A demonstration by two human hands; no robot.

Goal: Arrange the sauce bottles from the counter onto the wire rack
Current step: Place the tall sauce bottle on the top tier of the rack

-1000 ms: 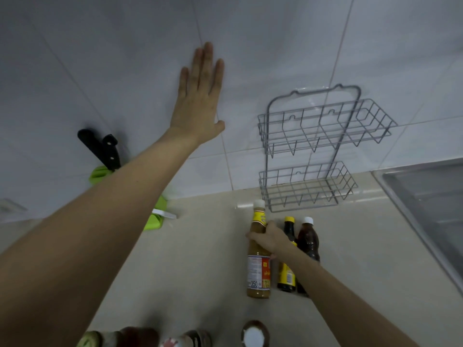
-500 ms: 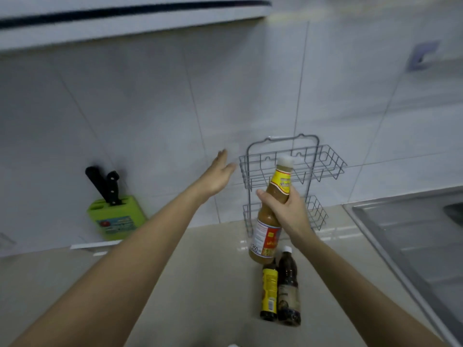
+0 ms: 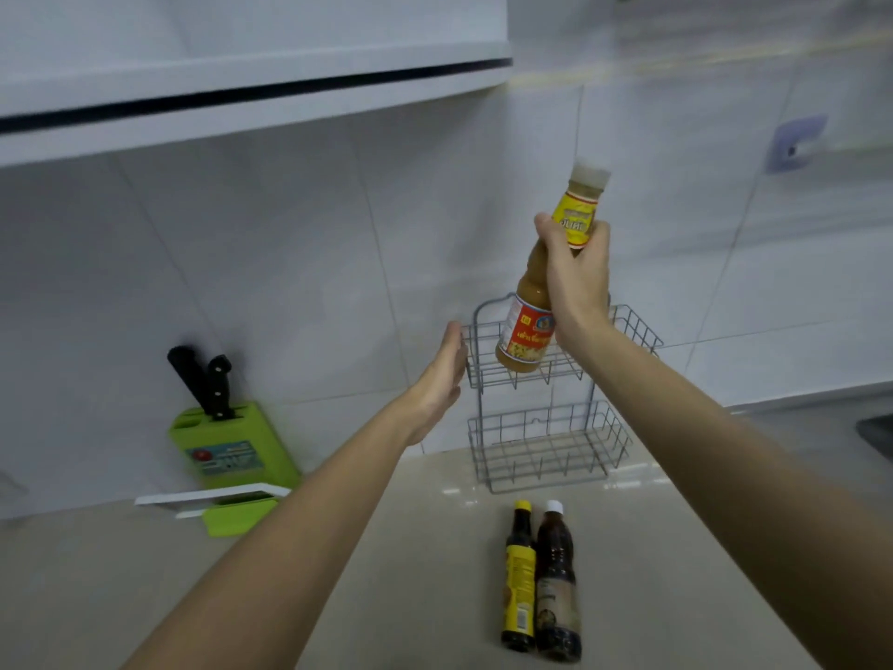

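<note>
You face a wall of large pale grey tiles [image 3: 290,263] above a glossy beige stone bench [image 3: 435,597]. A white overhead cabinet [image 3: 217,65] hangs at upper left; a steel sink [image 3: 874,432] edges in at right.

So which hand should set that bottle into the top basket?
Right. The right hand already grips the tan sauce bottle over the wire rack top basket; the open left hand sits beside the rack's left edge.

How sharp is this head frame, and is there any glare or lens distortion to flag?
Head view: motion blur smears the upper right wall and the knife block; the bottle in the right hand has a soft label. Small glare spots on the counter below the rack. Wide-angle bending curves the cabinet edge. Lighting is dim and even.
</note>
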